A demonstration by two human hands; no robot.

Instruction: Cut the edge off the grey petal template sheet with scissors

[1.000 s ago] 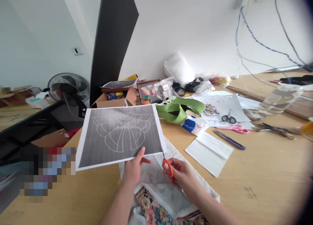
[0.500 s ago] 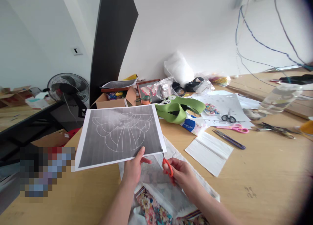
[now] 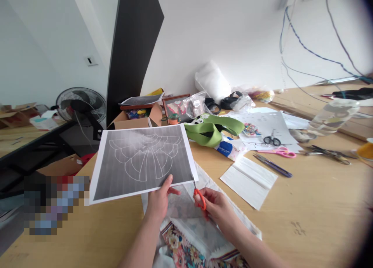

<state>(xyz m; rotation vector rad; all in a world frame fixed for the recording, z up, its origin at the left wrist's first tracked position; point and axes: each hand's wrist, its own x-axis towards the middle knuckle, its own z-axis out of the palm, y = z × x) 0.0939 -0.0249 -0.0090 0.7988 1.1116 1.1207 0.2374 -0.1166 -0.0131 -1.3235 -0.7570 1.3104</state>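
My left hand (image 3: 159, 201) pinches the lower edge of a grey printed sheet (image 3: 142, 161) that bears a white scalloped line drawing and holds it up above the table. My right hand (image 3: 214, 205) is closed round small orange-handled scissors (image 3: 199, 196). Their blades touch the sheet's lower right corner. Below both hands lie a clear plastic sheet (image 3: 192, 225) and a floral patterned cloth (image 3: 182, 250) on the wooden table (image 3: 305, 205).
A folded white paper (image 3: 249, 180) lies to the right of my hands. Further back are pink scissors (image 3: 279, 153), black scissors (image 3: 272, 140), a purple pen (image 3: 272, 165), a green strap (image 3: 212, 128), a cardboard box (image 3: 136, 118), plastic bags and a clear bottle (image 3: 332, 116). A fan (image 3: 81, 106) stands at left.
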